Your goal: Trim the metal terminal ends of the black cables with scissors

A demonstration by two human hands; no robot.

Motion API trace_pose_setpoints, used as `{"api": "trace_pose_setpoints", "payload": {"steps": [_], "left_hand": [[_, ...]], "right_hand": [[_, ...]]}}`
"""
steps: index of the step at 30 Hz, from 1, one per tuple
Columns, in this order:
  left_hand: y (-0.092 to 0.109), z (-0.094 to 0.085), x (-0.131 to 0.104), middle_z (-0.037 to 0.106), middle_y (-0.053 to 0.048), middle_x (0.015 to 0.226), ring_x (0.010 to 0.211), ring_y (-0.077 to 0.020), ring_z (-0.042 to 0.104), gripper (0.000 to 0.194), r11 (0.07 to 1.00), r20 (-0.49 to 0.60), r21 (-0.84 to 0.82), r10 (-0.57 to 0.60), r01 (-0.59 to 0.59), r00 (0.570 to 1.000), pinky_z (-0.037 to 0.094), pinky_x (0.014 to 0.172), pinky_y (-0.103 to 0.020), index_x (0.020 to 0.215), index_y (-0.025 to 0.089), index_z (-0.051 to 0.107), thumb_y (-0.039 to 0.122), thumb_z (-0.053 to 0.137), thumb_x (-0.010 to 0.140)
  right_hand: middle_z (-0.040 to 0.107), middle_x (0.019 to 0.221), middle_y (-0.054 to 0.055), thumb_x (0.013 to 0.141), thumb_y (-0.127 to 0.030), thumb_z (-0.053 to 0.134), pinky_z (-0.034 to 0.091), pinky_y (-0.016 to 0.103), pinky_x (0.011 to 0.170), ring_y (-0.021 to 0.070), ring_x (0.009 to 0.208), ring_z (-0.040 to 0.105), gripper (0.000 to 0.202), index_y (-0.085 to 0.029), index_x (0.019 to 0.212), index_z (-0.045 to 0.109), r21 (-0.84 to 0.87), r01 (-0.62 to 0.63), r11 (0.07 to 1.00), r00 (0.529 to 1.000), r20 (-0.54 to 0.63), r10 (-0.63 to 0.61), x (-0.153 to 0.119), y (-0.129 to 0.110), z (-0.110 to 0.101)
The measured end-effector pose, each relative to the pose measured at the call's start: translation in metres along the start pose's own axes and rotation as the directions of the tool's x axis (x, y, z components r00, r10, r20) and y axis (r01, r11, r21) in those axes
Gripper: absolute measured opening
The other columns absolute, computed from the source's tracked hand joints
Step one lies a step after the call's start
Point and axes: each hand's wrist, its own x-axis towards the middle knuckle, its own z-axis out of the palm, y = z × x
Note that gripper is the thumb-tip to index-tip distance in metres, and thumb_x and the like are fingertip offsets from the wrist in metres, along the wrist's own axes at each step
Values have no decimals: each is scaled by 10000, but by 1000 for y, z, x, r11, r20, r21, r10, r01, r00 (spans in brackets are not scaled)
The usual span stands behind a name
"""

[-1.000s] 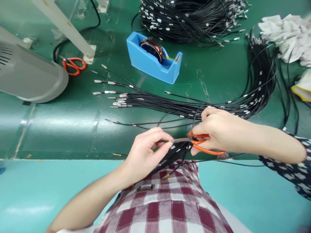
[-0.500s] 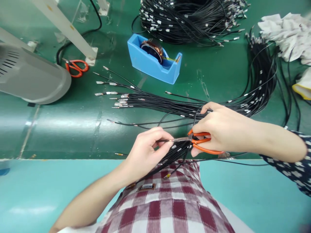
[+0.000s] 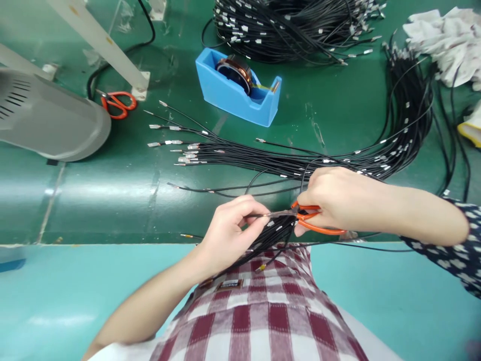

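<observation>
Near the front edge of the green table, my left hand (image 3: 235, 228) pinches the end of a thin black cable (image 3: 254, 215). My right hand (image 3: 330, 198) grips the orange handles of a pair of scissors (image 3: 319, 229), whose blades point left and reach the cable end at my left fingertips. A bundle of black cables (image 3: 255, 159) with silver and white tips lies across the table just beyond my hands. More cables (image 3: 276, 231) hang over the table edge onto the checked apron, beneath the scissors.
Beyond the bundle stands a blue tape dispenser (image 3: 236, 95). A large cable coil (image 3: 285, 30) lies at the back, white gloves (image 3: 447, 42) at the back right. On the left are a grey machine (image 3: 52, 115) and other orange-handled scissors (image 3: 119, 104).
My right hand's fingers have drawn closer together round the scissor handles. My left hand keeps its pinch at nearly the same spot. The view has shifted slightly.
</observation>
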Motion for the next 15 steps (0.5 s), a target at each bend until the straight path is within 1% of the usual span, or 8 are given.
{"api": "trace_pose_setpoints", "payload": {"steps": [2,4,6,8,10,11,13,15], "left_hand": [[-2,0,0,636,-6,731,625,-79,554,90,1000,7,1,0,0,1000,404,511,-165,818,149,698,104,635,864],[-3,1,0,636,-5,735,631,-78,558,87,1000,17,-2,-5,5,1000,402,509,-162,817,147,700,103,639,862],[-3,1,0,636,-5,740,630,-77,559,85,1000,24,-7,-14,14,1000,400,502,-159,819,147,699,106,639,863],[-3,-1,-1,635,-3,747,629,-77,560,76,999,16,-22,-27,27,1000,408,505,-159,827,152,697,118,640,866],[-2,-2,-1,636,0,756,635,-79,566,68,998,-9,-42,-37,37,999,425,521,-161,840,161,696,127,644,867],[-1,-3,-1,638,1,761,640,-80,570,67,998,-21,-50,-38,37,999,435,532,-163,844,166,696,127,645,866],[1,-3,0,643,3,763,645,-80,576,75,999,-41,-47,-21,19,999,445,544,-163,844,173,696,117,648,863],[1,-1,0,648,3,756,645,-82,580,77,1000,-60,-16,25,-26,998,449,545,-164,843,174,692,109,654,860]], "right_hand": [[613,527,0,869,-458,602,259,276,499,134,476,449,373,-222,583,633,101,-53,994,996,75,45,2,1,0],[559,491,-21,864,-511,599,233,265,467,103,434,368,425,-212,563,606,211,-95,973,986,154,63,3,3,1],[466,447,-45,844,-569,607,205,259,442,84,423,301,482,-200,537,569,325,-122,938,978,202,58,4,6,4],[396,441,-62,810,-601,635,183,249,423,69,425,268,500,-190,536,557,454,-130,881,975,222,29,4,10,8],[397,455,-70,777,-591,676,205,230,412,61,426,302,485,-183,549,550,615,-157,773,977,211,30,4,13,14],[415,458,-71,761,-579,698,236,218,409,62,425,340,473,-182,557,541,704,-171,689,981,185,55,5,13,16],[484,470,-64,752,-548,722,326,206,425,77,437,438,441,-183,585,539,851,-170,497,982,102,161,6,12,22],[573,510,-40,759,-516,732,418,212,467,101,474,534,399,-181,623,564,935,-113,337,965,22,262,9,8,28]]}}
